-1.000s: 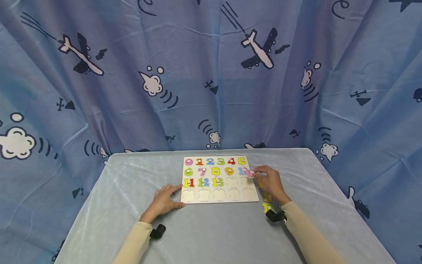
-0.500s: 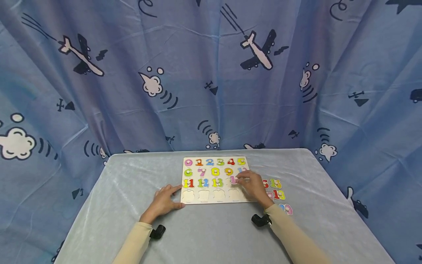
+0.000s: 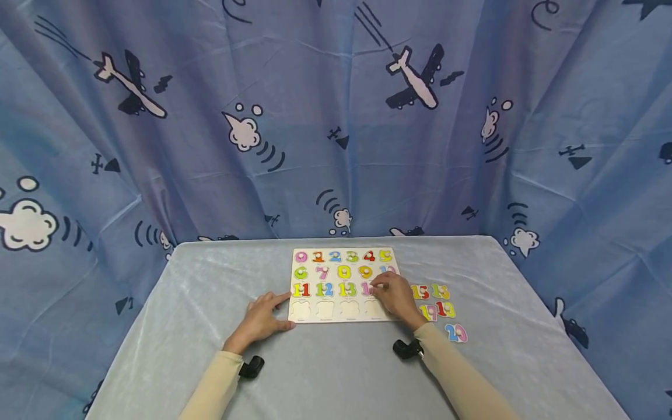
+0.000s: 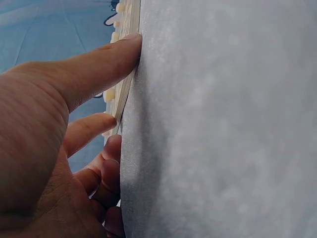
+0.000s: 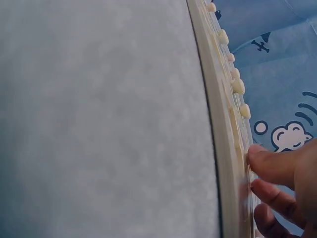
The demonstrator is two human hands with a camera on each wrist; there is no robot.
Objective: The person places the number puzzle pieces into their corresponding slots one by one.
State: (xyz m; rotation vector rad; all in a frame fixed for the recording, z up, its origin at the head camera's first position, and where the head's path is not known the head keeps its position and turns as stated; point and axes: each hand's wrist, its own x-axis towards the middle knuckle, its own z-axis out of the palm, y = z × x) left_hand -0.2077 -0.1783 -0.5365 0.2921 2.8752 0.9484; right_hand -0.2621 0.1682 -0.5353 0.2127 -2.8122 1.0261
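A wooden number puzzle board (image 3: 325,311) lies on the grey table; numbers 0 to 13 sit in its top rows and the bottom row's slots are bare. My right hand (image 3: 391,296) is over the board's right part and pinches a pink number piece (image 3: 368,287) at the slot just right of the 13. In the right wrist view its fingertips (image 5: 270,166) press down on the board (image 5: 218,129). My left hand (image 3: 265,316) rests flat on the table, thumb and forefinger touching the board's left edge (image 4: 130,29).
Loose number pieces lie right of the board: 15 (image 3: 420,291), 16 (image 3: 440,290), 17 (image 3: 427,312), a red-and-yellow piece (image 3: 445,309) and 20 (image 3: 456,333). The grey table (image 3: 210,291) is ringed by a blue printed curtain (image 3: 336,116).
My right hand carried the pink piece left from the board's right edge to the third-row slot beside the 13, uncovering the loose pieces. The left hand stayed put.
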